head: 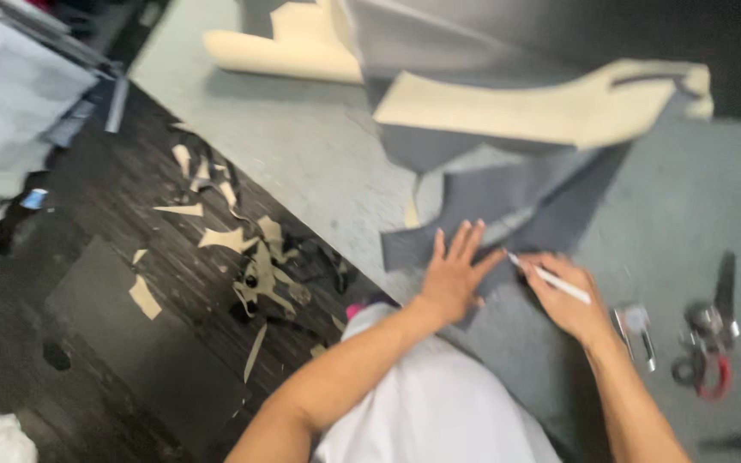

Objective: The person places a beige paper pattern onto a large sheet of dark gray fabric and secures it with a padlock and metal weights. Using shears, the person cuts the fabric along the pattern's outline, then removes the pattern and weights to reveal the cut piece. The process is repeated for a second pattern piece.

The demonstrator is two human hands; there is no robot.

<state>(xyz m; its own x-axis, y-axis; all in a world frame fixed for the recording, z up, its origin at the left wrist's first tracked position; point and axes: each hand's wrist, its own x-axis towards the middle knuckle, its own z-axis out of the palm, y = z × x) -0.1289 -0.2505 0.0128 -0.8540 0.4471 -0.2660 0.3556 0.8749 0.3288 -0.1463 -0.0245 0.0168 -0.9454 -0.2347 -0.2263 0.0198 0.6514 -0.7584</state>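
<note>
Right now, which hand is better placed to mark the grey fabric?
Probably the right hand: it holds the white marking pencil with its tip at the grey fabric. The left hand lies flat, pressing the fabric down.

Scissors [709, 339] lie on the table [302, 146], right of the fabric piece [465, 219].

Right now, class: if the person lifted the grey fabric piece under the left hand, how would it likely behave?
Probably floppy: the grey fabric piece already folds and drapes over the table. Likely light, since the flat left hand alone seems to pin it. Unlikely to roll.
</note>
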